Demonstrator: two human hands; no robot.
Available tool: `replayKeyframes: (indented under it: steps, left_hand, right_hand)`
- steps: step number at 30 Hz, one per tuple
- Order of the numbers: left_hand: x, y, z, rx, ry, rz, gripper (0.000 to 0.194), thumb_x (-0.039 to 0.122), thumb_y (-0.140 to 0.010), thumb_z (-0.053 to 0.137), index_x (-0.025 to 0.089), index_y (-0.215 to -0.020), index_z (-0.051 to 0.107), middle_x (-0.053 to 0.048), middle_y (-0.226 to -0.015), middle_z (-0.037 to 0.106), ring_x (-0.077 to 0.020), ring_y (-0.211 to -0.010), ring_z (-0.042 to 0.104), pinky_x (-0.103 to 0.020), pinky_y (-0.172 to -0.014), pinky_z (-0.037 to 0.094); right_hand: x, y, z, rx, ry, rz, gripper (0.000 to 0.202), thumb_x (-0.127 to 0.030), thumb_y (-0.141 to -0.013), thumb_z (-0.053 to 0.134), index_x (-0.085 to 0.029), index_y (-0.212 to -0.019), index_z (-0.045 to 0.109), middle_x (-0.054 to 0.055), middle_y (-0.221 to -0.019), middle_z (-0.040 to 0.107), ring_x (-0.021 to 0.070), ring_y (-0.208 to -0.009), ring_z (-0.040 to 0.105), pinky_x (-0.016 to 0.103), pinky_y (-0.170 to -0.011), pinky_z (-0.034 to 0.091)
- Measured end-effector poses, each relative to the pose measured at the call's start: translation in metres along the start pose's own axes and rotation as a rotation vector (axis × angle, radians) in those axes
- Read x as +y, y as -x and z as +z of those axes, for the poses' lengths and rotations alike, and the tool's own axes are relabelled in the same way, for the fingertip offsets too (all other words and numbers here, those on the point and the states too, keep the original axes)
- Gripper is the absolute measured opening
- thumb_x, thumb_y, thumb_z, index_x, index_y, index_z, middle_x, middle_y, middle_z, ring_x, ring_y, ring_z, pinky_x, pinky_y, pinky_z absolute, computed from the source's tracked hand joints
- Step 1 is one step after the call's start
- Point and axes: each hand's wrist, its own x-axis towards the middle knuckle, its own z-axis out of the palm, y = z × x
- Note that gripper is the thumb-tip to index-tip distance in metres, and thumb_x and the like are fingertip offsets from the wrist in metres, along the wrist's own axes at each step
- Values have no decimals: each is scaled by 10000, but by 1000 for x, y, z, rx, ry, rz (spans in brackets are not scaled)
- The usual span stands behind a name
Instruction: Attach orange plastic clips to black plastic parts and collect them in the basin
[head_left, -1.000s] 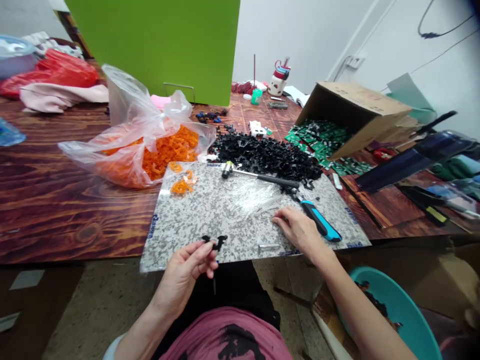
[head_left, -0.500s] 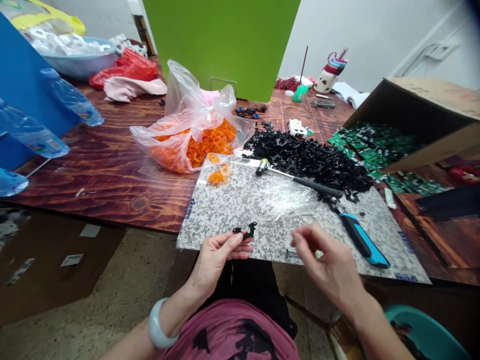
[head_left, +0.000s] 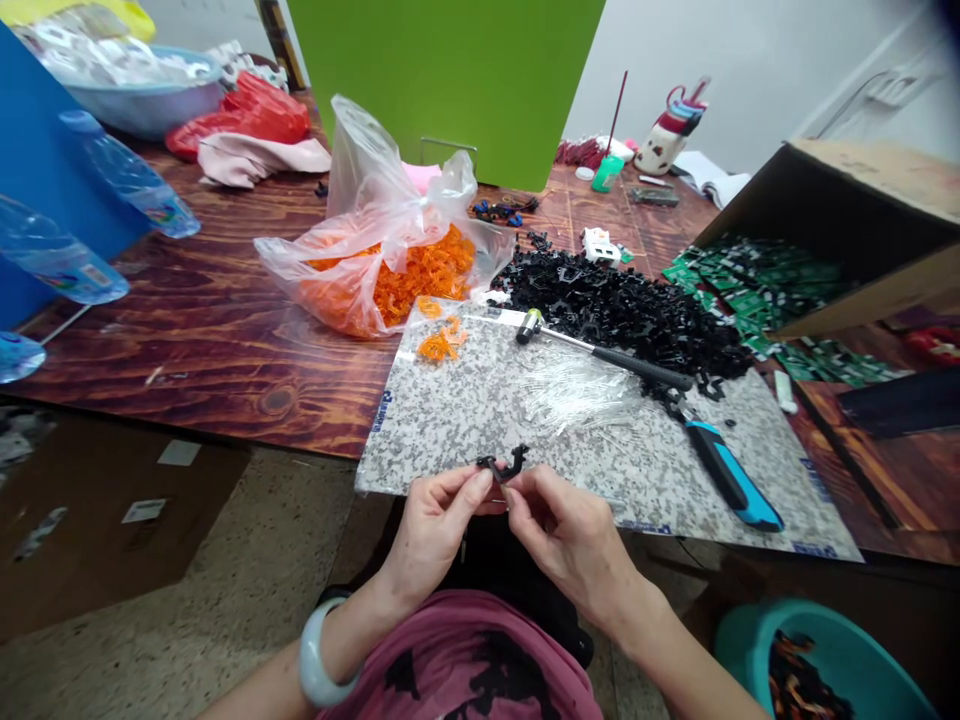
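Note:
My left hand [head_left: 439, 520] pinches a small black plastic part [head_left: 514, 466] with bent, hook-like ends, just above the front edge of the speckled board [head_left: 435, 430]. Close against the same part, my right hand [head_left: 566, 525] has its thumb and fingertips pressed together. Whatever lies between those right fingertips is too small to make out. Beyond the hands, a spread of thin, shiny, clear or silvery strands [head_left: 577, 390] covers the board's middle. A hammer [head_left: 585, 345] with a black grip lies behind it, and a blue-and-black handled tool [head_left: 731, 475] rests to the right.
A heap of black plastic parts [head_left: 600, 295] sits behind the hammer. Left of it stands a plastic bag of orange parts [head_left: 420, 280], with a few orange pieces [head_left: 442, 343] on the board. A cardboard box [head_left: 877, 190] spills green circuit boards [head_left: 739, 285]. A teal tub [head_left: 739, 640] stands below right.
My right hand has moved left, from over the board's front edge to the black plastic part in my left hand. The camera view has shifted slightly, showing more of the teal tub.

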Motion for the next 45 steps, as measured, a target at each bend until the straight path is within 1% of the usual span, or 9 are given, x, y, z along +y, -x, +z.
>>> replayKeyframes:
  steps: [8, 15, 21, 25, 31, 34, 38, 42, 45]
  left_hand:
    - [1, 3, -1, 19, -14, -9, 237, 309, -835, 623, 150, -966, 739, -40, -838, 765, -178, -746, 703, -296, -798, 547]
    - [3, 1, 4, 123, -52, -13, 133, 248, -758, 695, 144, -809, 762, -16, -780, 763, -129, -711, 666, -186, -708, 513]
    - [2, 0, 3, 119, -132, 9, 128, 253, -774, 675, 148, -750, 743, 2, -713, 733, -126, -695, 644, -182, -674, 491]
    - [1, -1, 2, 112, -174, 6, 175, 267, -782, 665, 140, -673, 714, 5, -657, 700, -134, -675, 635, -193, -655, 485]
    - [2, 0, 4, 119, -156, -19, 148, 264, -772, 668, 136, -729, 729, -13, -703, 724, -146, -690, 642, -207, -672, 491]
    - [5, 0, 6, 124, -163, -25, 143, 259, -764, 673, 134, -726, 730, -16, -706, 729, -150, -689, 641, -215, -677, 492]
    - [7, -2, 6, 144, -228, -1, 183, 273, -760, 675, 128, -652, 709, -12, -643, 705, -144, -619, 613, -215, -610, 474]
    - [6, -4, 6, 159, -269, 17, 203, 284, -768, 668, 129, -640, 697, -5, -609, 686, -135, -580, 601, -210, -580, 468]
    - [5, -6, 4, 162, -338, 34, 202, 283, -783, 653, 127, -660, 689, -11, -615, 686, -136, -591, 611, -208, -594, 475]
  right_hand:
    - [-4, 0, 2, 10, -6, 21, 105, -154, -868, 499, -179, -768, 518, -31, -613, 542, 70, -488, 487, 168, -478, 363]
    - [-7, 1, 2, 11, -40, 33, 104, -150, -857, 501, -171, -762, 533, -27, -604, 545, 70, -487, 490, 164, -473, 367]
    - [-6, -1, 4, 11, -50, 59, 113, -148, -846, 505, -164, -738, 535, -32, -578, 528, 61, -460, 465, 158, -455, 358]
    - [-4, 1, 4, -8, -51, 75, 116, -150, -836, 513, -168, -722, 523, -40, -573, 513, 57, -456, 452, 157, -455, 353]
    - [-3, -2, 3, 0, -80, 74, 125, -147, -827, 507, -178, -706, 501, -47, -562, 507, 56, -448, 445, 156, -436, 345]
    - [-3, -3, 3, -10, -91, 90, 122, -147, -827, 502, -183, -710, 505, -44, -564, 514, 62, -452, 452, 161, -436, 352]
    - [-6, -2, 2, -17, -117, 107, 118, -159, -837, 495, -181, -728, 533, -36, -559, 525, 69, -442, 460, 171, -430, 369]
    - [-7, -1, 2, 0, -206, 152, 37, -183, -846, 524, -182, -823, 553, -17, -614, 594, 79, -473, 529, 165, -455, 428]
    - [-4, -1, 1, 17, -227, 191, 11, -190, -844, 543, -188, -833, 540, -4, -649, 629, 92, -505, 571, 171, -482, 455]
